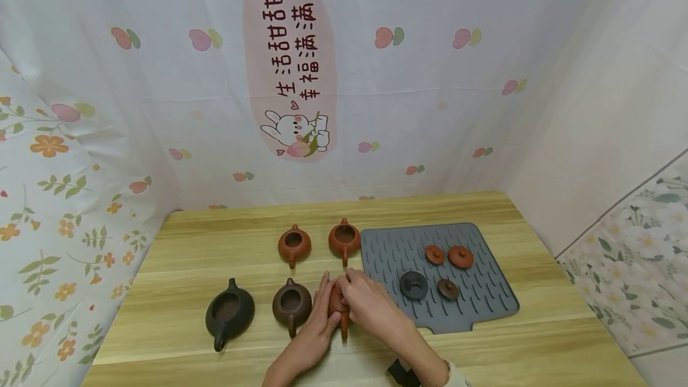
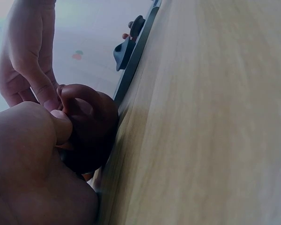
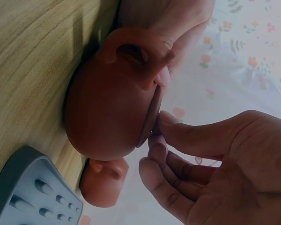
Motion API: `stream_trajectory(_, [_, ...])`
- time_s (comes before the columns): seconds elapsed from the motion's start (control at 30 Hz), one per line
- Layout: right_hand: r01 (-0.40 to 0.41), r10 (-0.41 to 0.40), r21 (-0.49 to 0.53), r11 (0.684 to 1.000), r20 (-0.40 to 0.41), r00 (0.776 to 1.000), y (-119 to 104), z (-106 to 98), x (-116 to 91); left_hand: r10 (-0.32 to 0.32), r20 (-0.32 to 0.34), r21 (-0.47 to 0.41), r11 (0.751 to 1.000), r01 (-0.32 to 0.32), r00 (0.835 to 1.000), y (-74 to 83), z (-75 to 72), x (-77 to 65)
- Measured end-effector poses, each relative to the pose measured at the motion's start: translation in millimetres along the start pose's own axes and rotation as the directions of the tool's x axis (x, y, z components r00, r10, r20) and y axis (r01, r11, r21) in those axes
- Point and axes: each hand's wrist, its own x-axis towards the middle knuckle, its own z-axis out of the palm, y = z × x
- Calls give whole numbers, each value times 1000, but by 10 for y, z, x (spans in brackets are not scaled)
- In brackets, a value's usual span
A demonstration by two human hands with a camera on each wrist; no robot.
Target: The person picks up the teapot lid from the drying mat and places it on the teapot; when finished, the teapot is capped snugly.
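Note:
A reddish-brown clay teapot (image 3: 103, 112) stands on the table, its handle toward the person. My left hand (image 1: 312, 330) steadies it: the fingers lie along its left side and the thumb presses by the handle and rim. With thumb and fingertips, my right hand (image 1: 371, 303) pinches the knob of a matching lid (image 3: 149, 117). That lid lies over the teapot's mouth, its edge right at the rim. In the left wrist view the thumb (image 2: 61, 124) overlaps the handle (image 2: 79, 96). Much of the teapot is hidden by both hands in the head view.
Lidless pots stand around: a dark brown teapot (image 1: 305, 305) beside the left hand, a black one (image 1: 243, 315) farther left, two orange-red ones (image 1: 304, 249) behind. On the right, a grey ridged mat (image 1: 387, 255) bears a black lid (image 1: 413, 276), a brown lid (image 1: 448, 289) and two orange-red lids (image 1: 460, 257).

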Motion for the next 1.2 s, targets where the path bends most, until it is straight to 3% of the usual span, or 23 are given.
stream_trajectory(0.13, [-12, 12, -12, 1000, 11, 1000, -21, -10, 3, 22, -10, 6, 1000, -22, 1000, -20, 9, -9])
stream_trajectory(0.33, [-25, 25, -4, 1000, 3, 1000, -32, -11, -11, -49, 20, -5, 999, 50, 999, -55, -12, 13])
stream_trajectory(0.57, [-13, 13, -11, 1000, -36, 999, -12, 20, -36, 19, 11, -1, 1000, -19, 1000, -61, -20, 0])
stream_trajectory(0.77, [8, -4, 60, 998, -63, 998, 71, -10, -107, -7, 26, -22, 1000, 7, 1000, -68, -13, 7])
stream_trajectory(0.87, [-28, 42, 153, 988, -90, 995, 192, -104, -185, -20, 33, -45, 999, 22, 999, -65, -14, 18])
stream_trajectory(0.97, [-119, 149, 215, 969, -126, 981, 377, -244, -301, 1, 19, -49, 999, 0, 1000, -80, -3, 31])
stream_trajectory(1.07, [-222, 262, 233, 947, -161, 951, 641, -371, -469, 5, -9, -30, 1000, -5, 1000, -44, 11, 20])
stream_trajectory(1.2, [-305, 349, 216, 928, -212, 913, 1047, -464, -748, 8, -37, 29, 1000, -7, 999, 100, 4, -13])
